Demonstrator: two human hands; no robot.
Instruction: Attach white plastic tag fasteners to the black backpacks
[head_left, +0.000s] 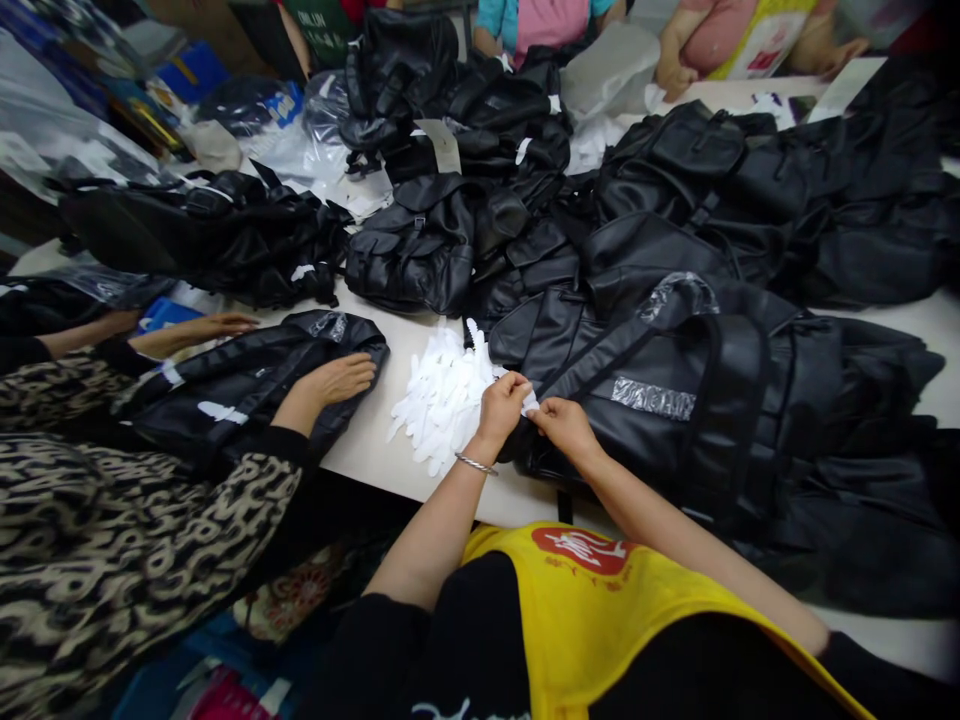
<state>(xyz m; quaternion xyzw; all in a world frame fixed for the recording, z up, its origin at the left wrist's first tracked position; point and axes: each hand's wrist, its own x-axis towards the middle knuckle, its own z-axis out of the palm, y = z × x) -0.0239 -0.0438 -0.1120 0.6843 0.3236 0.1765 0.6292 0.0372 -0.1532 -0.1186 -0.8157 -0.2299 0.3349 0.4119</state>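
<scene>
My left hand (501, 402) and my right hand (564, 424) meet at the near left corner of a black backpack (697, 400) lying on the white table (390, 440). Both hands are closed in a pinch on a small white paper strip (529, 400) held between them. A silver bangle circles my left wrist. Just left of my left hand lies a pile of white paper strips (442, 395). The backpack's handle and strap carry clear plastic wrapping.
Several more black backpacks (420, 250) are heaped across the middle and far side of the table. At the left, a person in a patterned sleeve rests a hand (334, 385) on another black backpack (247, 385). Other people sit at the far edge.
</scene>
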